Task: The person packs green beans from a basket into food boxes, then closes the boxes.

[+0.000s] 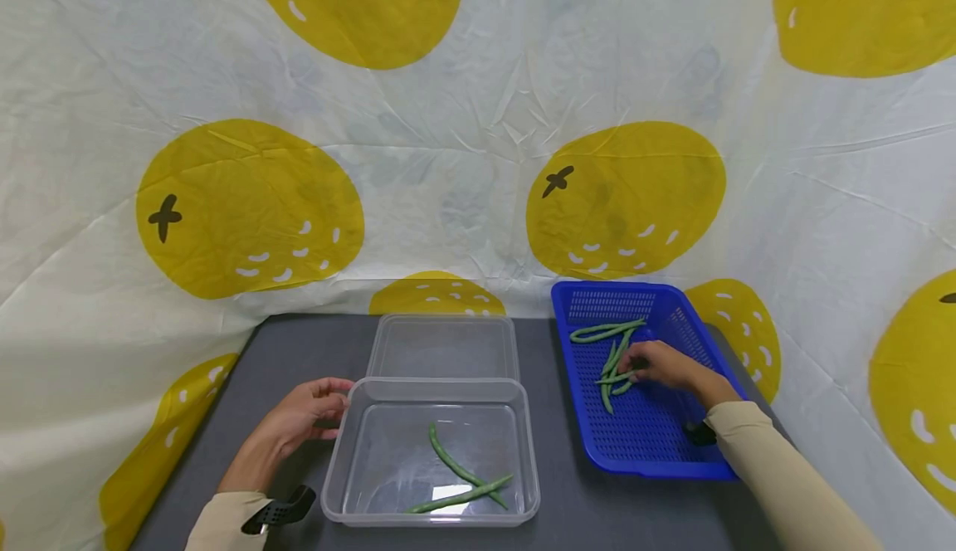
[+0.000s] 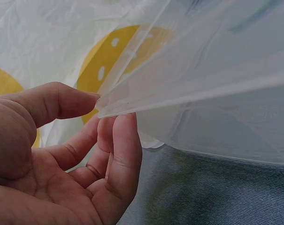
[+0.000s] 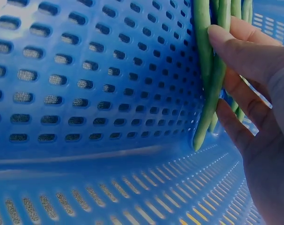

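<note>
My left hand (image 1: 302, 414) pinches the left rim of a clear plastic container (image 1: 429, 521), thumb above and fingertips below in the left wrist view. Two green beans (image 1: 459, 497) lie crossed on the container's floor. On the right, my right hand (image 1: 667, 363) reaches down into a blue perforated basket (image 1: 650, 435). Its thumb and fingers pinch a green bean (image 3: 218, 77) among several others. More beans (image 1: 603, 331) lie near the basket's far left part.
Behind the container lies a clear rectangular lid (image 1: 444, 345). All of this stands on a dark grey table (image 1: 548, 468). A white cloth (image 1: 448, 202) printed with yellow fruit hangs at the back and along both sides.
</note>
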`<action>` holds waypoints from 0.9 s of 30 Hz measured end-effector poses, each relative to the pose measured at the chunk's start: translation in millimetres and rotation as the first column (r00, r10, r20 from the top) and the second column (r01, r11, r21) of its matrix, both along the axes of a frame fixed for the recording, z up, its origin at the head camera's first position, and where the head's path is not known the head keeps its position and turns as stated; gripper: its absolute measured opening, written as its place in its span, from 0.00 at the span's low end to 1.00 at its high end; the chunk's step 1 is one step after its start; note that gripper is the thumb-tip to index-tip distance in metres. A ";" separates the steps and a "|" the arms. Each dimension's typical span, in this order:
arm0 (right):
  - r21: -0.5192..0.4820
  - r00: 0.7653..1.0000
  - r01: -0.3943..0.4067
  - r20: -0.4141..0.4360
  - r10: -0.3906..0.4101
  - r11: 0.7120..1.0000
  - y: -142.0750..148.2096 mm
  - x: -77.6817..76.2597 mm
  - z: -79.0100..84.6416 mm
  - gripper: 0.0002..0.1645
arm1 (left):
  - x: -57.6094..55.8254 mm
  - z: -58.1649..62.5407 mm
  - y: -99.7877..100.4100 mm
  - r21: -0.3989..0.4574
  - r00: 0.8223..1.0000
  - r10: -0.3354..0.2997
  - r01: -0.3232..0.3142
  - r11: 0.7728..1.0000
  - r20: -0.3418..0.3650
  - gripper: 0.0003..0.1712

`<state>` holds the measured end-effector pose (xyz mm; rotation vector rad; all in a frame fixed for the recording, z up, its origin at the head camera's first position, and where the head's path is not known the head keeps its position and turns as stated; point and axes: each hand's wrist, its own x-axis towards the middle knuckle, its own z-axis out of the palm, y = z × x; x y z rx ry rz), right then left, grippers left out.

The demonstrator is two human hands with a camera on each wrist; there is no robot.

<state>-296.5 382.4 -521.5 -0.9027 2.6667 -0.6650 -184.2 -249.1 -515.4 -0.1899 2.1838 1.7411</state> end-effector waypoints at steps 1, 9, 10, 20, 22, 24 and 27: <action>-0.003 1.000 0.001 -0.001 -0.001 1.000 -0.2 0.1 -0.6 0.09 | 0.1 -0.2 -0.1 0.000 1.000 0.001 -0.001 1.000 0.000 0.27; 0.008 1.000 -0.015 -0.021 0.015 1.000 -3.8 1.7 2.6 0.08 | -0.2 -1.5 0.1 0.001 1.000 -0.001 0.001 1.000 -0.004 0.26; 0.012 1.000 -0.014 -0.021 0.014 1.000 -4.4 1.7 3.2 0.08 | -0.3 -1.5 0.2 0.001 1.000 -0.002 0.002 1.000 -0.004 0.26; 0.025 1.000 -0.010 -0.017 0.010 1.000 -8.7 3.5 9.8 0.10 | -1.2 -0.5 0.9 0.000 1.000 0.005 -0.005 1.000 0.005 0.27; 0.016 0.999 -0.021 -0.025 0.021 1.000 -10.1 4.0 13.2 0.09 | -1.3 -0.6 0.9 0.001 1.000 0.007 -0.007 1.000 0.007 0.27; 0.005 0.999 -0.024 -0.029 0.025 1.000 -11.7 5.1 17.3 0.09 | -1.5 -0.6 0.7 0.003 1.000 0.005 -0.005 1.000 0.007 0.27; -0.013 0.999 -0.036 -0.026 0.036 0.999 -13.4 6.2 23.7 0.09 | -1.4 -0.3 0.4 0.005 1.000 0.004 -0.004 1.000 0.007 0.27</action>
